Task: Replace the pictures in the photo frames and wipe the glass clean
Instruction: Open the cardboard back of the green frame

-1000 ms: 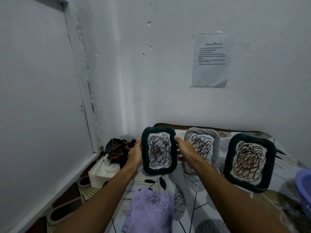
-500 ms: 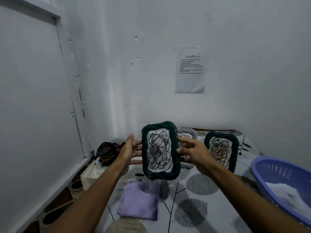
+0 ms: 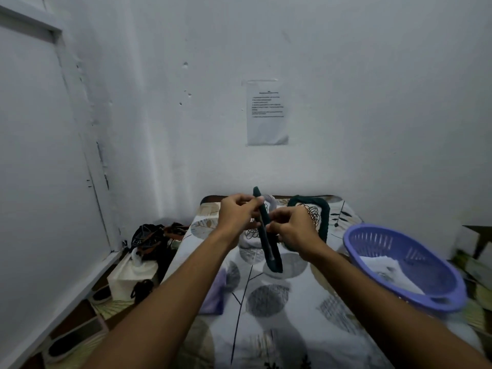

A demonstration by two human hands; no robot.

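A folded purple cloth is seen nearest the camera on the leaf-patterned bed, partly hidden under the left forearm and lying below and to the left of the held frame. A purple plastic basket holding white paper or cloth sits low to the right of that frame.

Above the bed, a dark green cord-wrapped photo frame is held edge-on to the camera and tilted, its upper end leaning away. It is gripped by both hands: the left hand is curled round its upper part, thumb and fingers pinching the rim, while the right hand is closed on its middle from the other side. Whether the backing is being worked loose cannot be told from this angle.

The frame is judged light and rigid, its wrapped rim offering a sure, non-slip hold; the glass inside is likely fragile and easily smudged, so it is best held by the edges rather than the pane.

Just behind the held frame, a pale grey frame and a second green frame with a scribble picture stand propped near the wall. A printed notice is taped to the wall well above.
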